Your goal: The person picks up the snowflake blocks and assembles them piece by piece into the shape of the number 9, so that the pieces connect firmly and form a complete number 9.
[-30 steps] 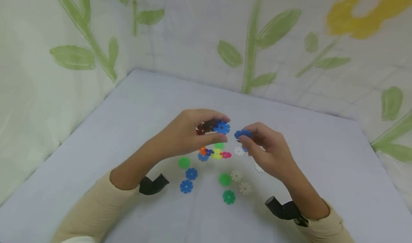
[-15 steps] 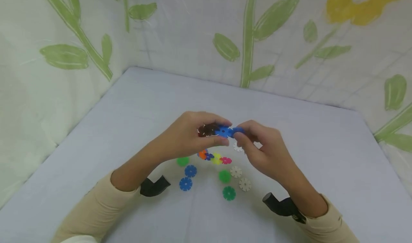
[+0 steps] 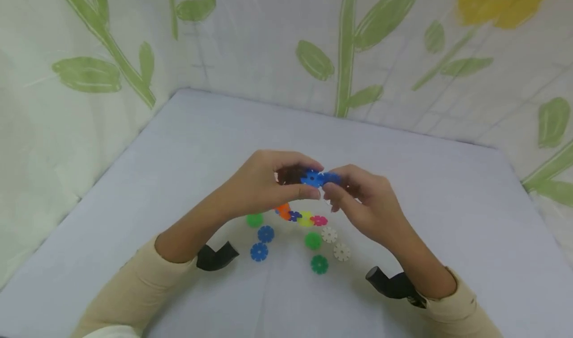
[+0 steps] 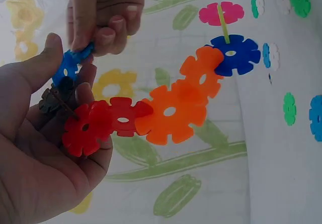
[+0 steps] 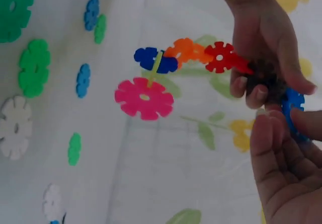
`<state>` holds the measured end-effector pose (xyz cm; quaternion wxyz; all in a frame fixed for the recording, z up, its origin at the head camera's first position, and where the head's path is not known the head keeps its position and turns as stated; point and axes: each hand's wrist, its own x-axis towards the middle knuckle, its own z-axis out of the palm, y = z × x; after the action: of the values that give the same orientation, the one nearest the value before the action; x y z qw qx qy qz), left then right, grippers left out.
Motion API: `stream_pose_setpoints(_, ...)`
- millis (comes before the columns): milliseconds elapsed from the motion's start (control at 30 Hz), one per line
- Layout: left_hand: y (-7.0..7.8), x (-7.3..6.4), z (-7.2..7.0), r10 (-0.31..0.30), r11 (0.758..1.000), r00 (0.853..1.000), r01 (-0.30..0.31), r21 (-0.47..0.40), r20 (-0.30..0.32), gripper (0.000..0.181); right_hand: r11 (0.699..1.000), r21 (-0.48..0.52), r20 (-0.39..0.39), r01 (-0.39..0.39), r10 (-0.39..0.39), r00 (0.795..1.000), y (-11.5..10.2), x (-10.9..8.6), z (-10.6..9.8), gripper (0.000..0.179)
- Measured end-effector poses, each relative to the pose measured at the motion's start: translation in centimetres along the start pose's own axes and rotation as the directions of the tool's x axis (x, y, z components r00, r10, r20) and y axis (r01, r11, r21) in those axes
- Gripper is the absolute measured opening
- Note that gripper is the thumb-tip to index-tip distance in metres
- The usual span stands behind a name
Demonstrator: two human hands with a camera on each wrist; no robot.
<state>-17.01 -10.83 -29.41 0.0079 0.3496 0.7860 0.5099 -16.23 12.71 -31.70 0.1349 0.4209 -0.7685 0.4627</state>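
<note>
My left hand (image 3: pixel 264 184) holds a chain of slotted flower-shaped plastic discs by its dark brown discs (image 5: pixel 261 75) and a blue disc (image 3: pixel 312 178). From the palm the chain hangs through red discs (image 4: pixel 75 139), orange discs (image 4: pixel 156 128), a dark blue disc (image 4: pixel 245 58), a yellow disc seen edge-on (image 4: pixel 223 25) and a pink disc (image 5: pixel 133 103). My right hand (image 3: pixel 373 201) pinches another blue disc (image 3: pixel 332 178) between thumb and fingers. Its edge meets the blue disc at the chain's upper end; the slots there are partly covered by fingertips.
Loose discs lie on the white table (image 3: pixel 215 129) below the hands: blue ones (image 3: pixel 259 252), green ones (image 3: pixel 320 264) and white ones (image 3: pixel 342 252). A cloth painted with flowers (image 3: pixel 268 40) rises behind the table. Black curved mounts (image 3: pixel 217 256) sit at both wrists.
The right hand has moved left, bringing its blue disc from apart to against the chain's end disc. The left hand keeps its hold on the chain, nearly in place.
</note>
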Motion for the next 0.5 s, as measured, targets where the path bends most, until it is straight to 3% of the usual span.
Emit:
stream_pose_setpoints(100, 0.5, -0.1, -1.1, 0.033, 0.997, 0.999, -0.031, 0.068, -0.037, 0.034, 0.995, 0.017, 0.093, -0.101, 0.099, 0.991, 0.7, 0.0, 0.1, 0.021)
stream_pose_setpoints(200, 1.0, -0.5, -2.5, 0.018, 0.993, 0.996, -0.007, 0.121, -0.087, 0.033, 0.982, -0.022, 0.266, -0.185, 0.184, 0.946, 0.9, -0.3, 1.2, 0.007)
stream_pose_setpoints(267, 1.2, -0.8, -3.5, -0.016, 0.990, 0.994, 0.032, 0.140, -0.112, 0.033, 0.979, -0.062, 0.414, -0.195, 0.203, 0.887, 0.8, -0.6, 2.5, 0.001)
stream_pose_setpoints(367, 1.4, -1.0, -4.4, -0.067, 0.986, 0.990, 0.084, 0.141, -0.121, 0.033, 0.988, -0.114, 0.609, -0.102, 0.151, 0.779, 0.2, -1.3, 5.1, 0.011)
stream_pose_setpoints(433, 1.5, -1.0, -4.5, -0.092, 0.986, 0.990, 0.106, 0.130, -0.112, 0.033, 0.990, -0.139, 0.681, 0.007, 0.091, 0.726, -0.1, -1.9, 6.8, 0.020)
stream_pose_setpoints(500, 1.4, -1.0, -4.4, -0.093, 0.987, 0.991, 0.105, 0.126, -0.094, 0.033, 0.979, -0.170, 0.721, 0.113, 0.045, 0.692, -0.4, -2.4, 8.0, 0.025)
